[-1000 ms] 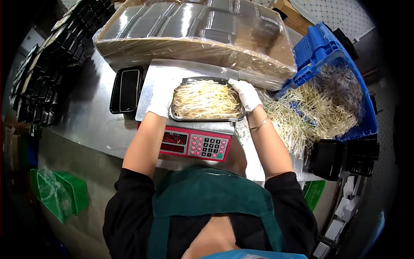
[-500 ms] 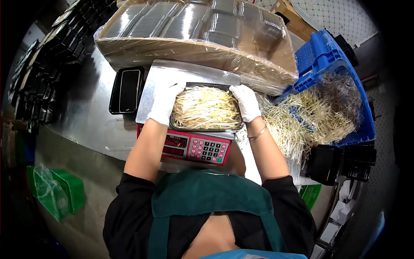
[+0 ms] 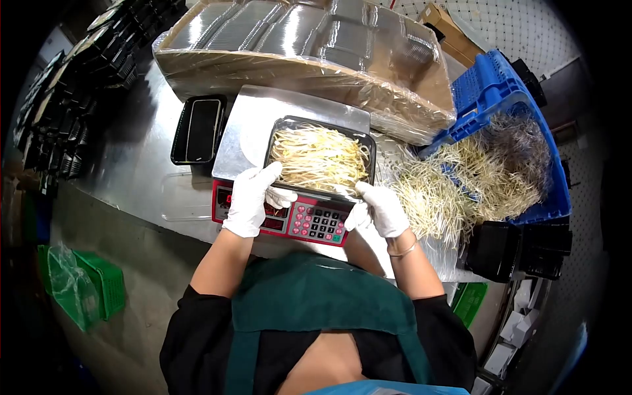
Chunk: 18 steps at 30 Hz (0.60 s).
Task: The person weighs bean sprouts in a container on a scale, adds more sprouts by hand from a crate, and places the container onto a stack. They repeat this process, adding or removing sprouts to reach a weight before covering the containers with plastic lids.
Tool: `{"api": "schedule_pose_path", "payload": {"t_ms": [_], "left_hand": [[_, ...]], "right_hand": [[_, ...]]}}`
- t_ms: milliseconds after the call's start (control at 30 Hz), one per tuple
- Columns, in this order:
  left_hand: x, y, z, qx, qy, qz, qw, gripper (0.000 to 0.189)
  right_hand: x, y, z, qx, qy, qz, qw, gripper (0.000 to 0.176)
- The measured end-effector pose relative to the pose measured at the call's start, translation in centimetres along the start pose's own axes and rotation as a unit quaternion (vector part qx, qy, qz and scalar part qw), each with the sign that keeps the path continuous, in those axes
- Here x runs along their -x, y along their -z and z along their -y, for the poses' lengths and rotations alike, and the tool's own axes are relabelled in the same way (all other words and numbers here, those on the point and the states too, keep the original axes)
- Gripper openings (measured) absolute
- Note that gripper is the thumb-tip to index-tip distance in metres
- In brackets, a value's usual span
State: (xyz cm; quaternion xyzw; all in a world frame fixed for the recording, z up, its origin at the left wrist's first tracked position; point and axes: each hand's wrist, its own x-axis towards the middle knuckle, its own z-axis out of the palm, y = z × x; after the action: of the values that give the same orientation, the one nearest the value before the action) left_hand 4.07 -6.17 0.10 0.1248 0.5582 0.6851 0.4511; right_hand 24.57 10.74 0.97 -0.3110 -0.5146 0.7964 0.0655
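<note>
A black tray (image 3: 371, 146) full of bean sprouts (image 3: 319, 157) rests on the metal plate of a red scale (image 3: 319, 224). My left hand (image 3: 253, 199), in a white glove, is at the tray's near left corner, with thumb and fingers apart. At the near right corner my right hand (image 3: 382, 209), also gloved, has its thumb and index finger close together by the rim. Whether it pinches the rim or a sprout is too small to tell.
A box (image 3: 276, 69) of clear lids stands behind the scale. On the left are an empty black tray (image 3: 198, 130) and stacked black trays (image 3: 66, 118). Loose sprouts (image 3: 454, 191) spill from a blue crate (image 3: 559, 191) at right.
Both hands have moved from the tray's sides down to its near corners. The tray has shifted slightly and now sits at a small tilt on the scale plate.
</note>
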Motion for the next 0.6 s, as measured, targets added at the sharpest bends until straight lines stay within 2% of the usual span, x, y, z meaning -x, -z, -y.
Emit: {"api": "schedule_pose_path", "payload": {"t_ms": [33,67,100,133,200,267,333,400,433,467,533,567,600], "left_hand": [[0.0,0.4,-0.2,-0.013,0.008,0.024,1.0,0.047],[0.0,1.0,-0.6,-0.026,0.014,0.049,0.998,0.051],[0.4,2.0,-0.8,-0.017,0.056,0.042,0.997,0.059],[0.8,2.1,-0.7,-0.013,0.049,0.041,0.998,0.059],[1.7,2.3,-0.2,-0.073,0.1,0.197,0.973,0.054],[2.4,-0.8,2.0,-0.08,0.13,0.252,0.956,0.042],[2.6,-2.5,4.0,-0.106,0.063,0.264,0.957,0.041],[2.7,-3.2,3.9,-0.067,0.091,0.238,0.965,0.038],[2.3,-3.8,3.5,-0.024,0.108,0.21,0.971,0.036],[2.3,-4.4,3.3,0.003,0.078,0.189,0.979,0.035],[1.4,-5.8,3.1,-0.006,0.009,0.054,0.998,0.034],[1.5,-6.6,3.0,0.139,0.009,0.059,0.988,0.029],[1.3,-6.5,3.1,0.139,-0.004,0.051,0.989,0.029]], "right_hand": [[0.5,-0.1,0.6,0.095,-0.014,-0.018,0.995,0.036],[1.2,-0.3,2.7,0.177,-0.05,0.023,0.983,0.041],[0.6,0.0,3.0,0.291,0.066,-0.07,0.952,0.045],[-0.1,-0.3,3.7,0.395,0.182,-0.158,0.886,0.05],[-2.2,-1.5,8.3,0.524,0.342,-0.225,0.747,0.061],[-5.6,-5.9,11.1,0.514,0.414,-0.19,0.727,0.063],[-11.5,-8.0,7.6,0.62,0.466,-0.217,0.593,0.064],[-11.4,-9.7,7.0,0.714,0.242,-0.182,0.632,0.064],[-11.8,-9.3,6.6,0.661,0.334,-0.149,0.656,0.066],[-11.8,-9.3,6.3,0.662,0.335,-0.139,0.656,0.066],[-11.6,-9.6,7.0,0.652,0.234,-0.168,0.701,0.067],[-12.9,-8.4,5.8,0.596,0.323,-0.186,0.711,0.07],[-13.1,-7.6,6.1,0.441,0.361,-0.162,0.806,0.067]]}}
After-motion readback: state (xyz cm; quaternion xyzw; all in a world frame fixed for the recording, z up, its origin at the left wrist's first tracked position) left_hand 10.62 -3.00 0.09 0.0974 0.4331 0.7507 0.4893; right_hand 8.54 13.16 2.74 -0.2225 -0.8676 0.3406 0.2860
